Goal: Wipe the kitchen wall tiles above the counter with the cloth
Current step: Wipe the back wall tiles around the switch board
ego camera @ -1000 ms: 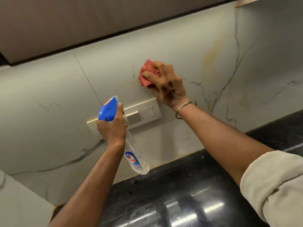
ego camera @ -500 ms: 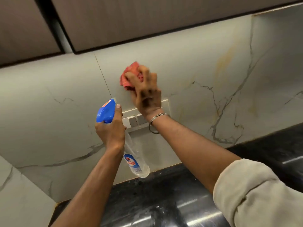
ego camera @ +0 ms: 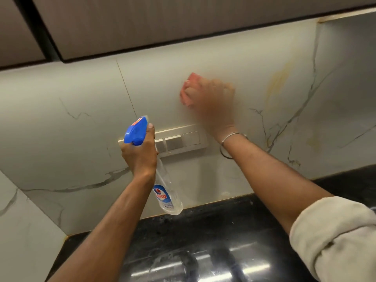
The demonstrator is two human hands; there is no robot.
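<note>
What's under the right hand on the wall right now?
The red cloth sits under the right hand, pressed to the wall tile; only its left edge shows. The rest, and the tile beneath, are covered, and the hand is motion-blurred.

Clear spray bottle (ego camera: 166,192) w/ blue trigger head – tilted, in front of a beige switch plate (ego camera: 183,141). Glossy black counter (ego camera: 223,231) below, brown cabinets (ego camera: 162,21) up top.
</note>
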